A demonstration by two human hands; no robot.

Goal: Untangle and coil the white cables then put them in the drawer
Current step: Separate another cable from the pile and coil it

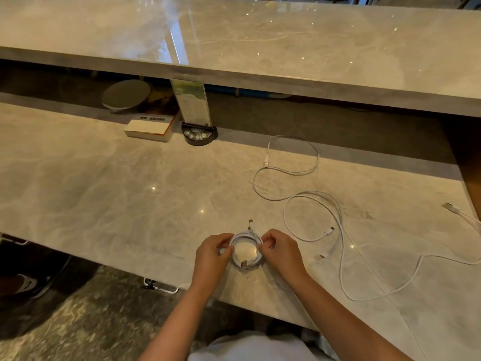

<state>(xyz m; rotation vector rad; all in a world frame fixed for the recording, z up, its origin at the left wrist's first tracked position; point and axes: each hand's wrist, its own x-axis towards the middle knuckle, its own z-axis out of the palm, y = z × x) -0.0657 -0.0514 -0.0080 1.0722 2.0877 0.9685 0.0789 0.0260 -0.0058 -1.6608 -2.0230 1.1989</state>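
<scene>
A small white coiled cable (246, 264) lies on the marble counter (130, 194) near its front edge, two plug ends sticking out at its far side. My left hand (212, 256) pinches the coil's left rim and my right hand (281, 252) pinches its right rim. To the right, loose white cables (338, 222) sprawl in wide loops over the counter, one USB plug (266, 158) at the far end and another plug (451, 207) near the right edge. No drawer front is plainly visible.
A book (148, 128), a black round base holding a clear menu stand (199, 134) and a round grey disc (126, 93) sit at the back under the raised upper counter (286, 48). Metal handles (161, 286) hang below the counter's front edge. A shoe (26, 284) shows at left.
</scene>
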